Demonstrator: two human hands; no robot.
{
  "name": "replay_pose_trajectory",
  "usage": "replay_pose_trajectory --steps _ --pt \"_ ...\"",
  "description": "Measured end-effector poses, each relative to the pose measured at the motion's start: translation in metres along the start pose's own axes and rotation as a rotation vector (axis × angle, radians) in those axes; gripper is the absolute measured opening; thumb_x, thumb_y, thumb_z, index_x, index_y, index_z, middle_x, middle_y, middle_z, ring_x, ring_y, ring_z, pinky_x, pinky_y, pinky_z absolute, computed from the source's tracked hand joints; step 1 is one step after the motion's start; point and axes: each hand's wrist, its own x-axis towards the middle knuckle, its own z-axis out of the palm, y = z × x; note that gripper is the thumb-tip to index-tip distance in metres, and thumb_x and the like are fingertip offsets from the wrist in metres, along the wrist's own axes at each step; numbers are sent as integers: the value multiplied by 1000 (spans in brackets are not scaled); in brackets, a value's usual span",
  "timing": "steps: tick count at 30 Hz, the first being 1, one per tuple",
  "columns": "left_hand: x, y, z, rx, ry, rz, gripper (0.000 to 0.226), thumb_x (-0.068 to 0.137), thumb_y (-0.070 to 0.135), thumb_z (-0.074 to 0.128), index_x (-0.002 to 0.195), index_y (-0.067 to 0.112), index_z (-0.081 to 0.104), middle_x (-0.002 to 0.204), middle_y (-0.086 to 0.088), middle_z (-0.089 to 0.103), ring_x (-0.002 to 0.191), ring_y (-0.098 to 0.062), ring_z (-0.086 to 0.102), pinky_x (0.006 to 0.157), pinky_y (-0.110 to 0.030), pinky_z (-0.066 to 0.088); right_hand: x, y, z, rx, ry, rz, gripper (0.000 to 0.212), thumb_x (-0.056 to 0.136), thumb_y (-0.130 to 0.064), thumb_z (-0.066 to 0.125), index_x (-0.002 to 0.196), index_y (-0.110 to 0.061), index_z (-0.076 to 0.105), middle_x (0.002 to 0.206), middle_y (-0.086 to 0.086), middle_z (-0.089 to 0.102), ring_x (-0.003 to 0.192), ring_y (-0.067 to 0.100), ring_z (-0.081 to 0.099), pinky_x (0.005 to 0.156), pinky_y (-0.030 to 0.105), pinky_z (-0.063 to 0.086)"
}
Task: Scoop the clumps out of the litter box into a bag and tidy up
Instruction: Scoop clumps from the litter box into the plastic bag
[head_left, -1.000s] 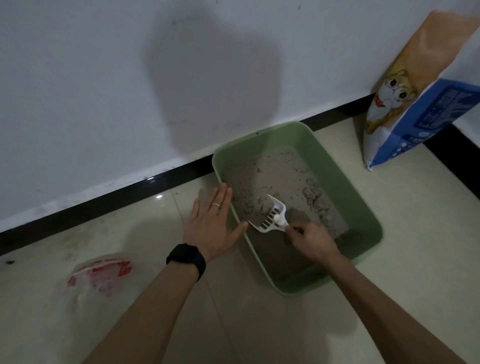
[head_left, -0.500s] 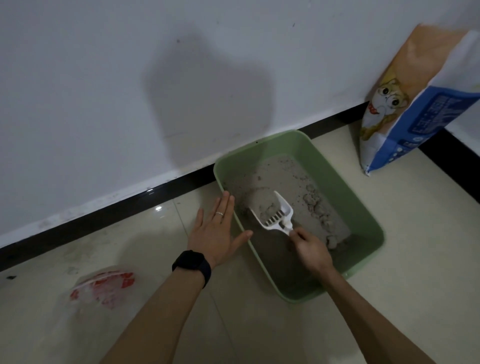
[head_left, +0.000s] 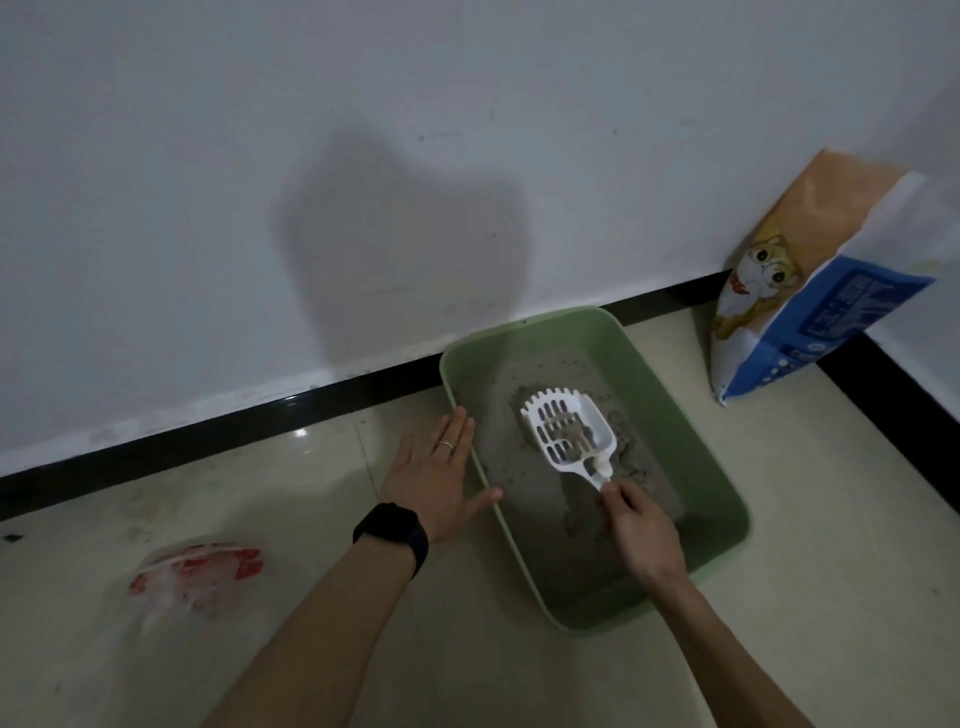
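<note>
The green litter box (head_left: 685, 457) lies slantwise on the floor tiles, and everything else is arranged around it. Nearest, well off its left side, a crumpled red-and-white plastic bag (head_left: 200, 577) waits on the floor, probably close enough to take a scoopful without the person standing up. Over the box's near half, the right hand (head_left: 641, 525) pinches the handle end of the white scoop (head_left: 569, 434). Its slotted head is raised just above the grey litter (head_left: 524, 483) with a few lumps in it, likely so loose grains can sift back through the slots. The left hand (head_left: 436, 470) lies flat with its fingers straight, pressed against the box's left wall with the thumb at the rim, apparently to keep the box from sliding. Beyond the box's far right corner, a blue and orange litter sack (head_left: 810, 291) leans against the wall (head_left: 363, 156).
</note>
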Motion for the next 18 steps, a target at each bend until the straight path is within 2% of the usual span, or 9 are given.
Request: replay_pose_trajectory --steps 4,7,12,15,18 --pt "-1 0 -3 -11 -19 -1 95 90 77 20 153 20 -20 159 3 -27 150 -14 -14 121 -50 -1 -11 -1 -7 -92 -3 -35 30 100 -46 39 91 -27 59 85 -5 62 77 12 57 71 32 40" --pt "-2 -2 -7 -21 -27 18 90 93 72 24 155 21 -17 160 4 -25 150 -15 -13 122 -49 -1 -18 -3 -10 -54 3 -35 31 101 -46 40 87 -26 59 84 -5 64 77 10 57 70 32 41" --pt "-25 -48 -28 49 -3 10 74 100 53 37 158 21 2 165 -1 2 151 -19 4 122 -45 8 -36 -27 -10 -20 -24 -124 34 102 -45 39 81 -25 58 75 -1 63 69 16 57 62 30 40" --pt "-59 -104 -39 82 -57 -105 76 95 59 41 157 25 14 164 -2 11 150 -20 10 120 -42 12 -54 -52 2 -51 -116 -208 34 102 -43 39 81 -24 56 75 0 63 68 15 56 60 30 38" --pt "-102 -158 -33 71 -168 -216 86 84 71 50 155 33 18 163 0 16 149 -22 15 120 -42 14 -73 -73 27 -78 -237 -283 30 102 -44 39 84 -27 57 74 -2 63 68 15 58 59 30 39"
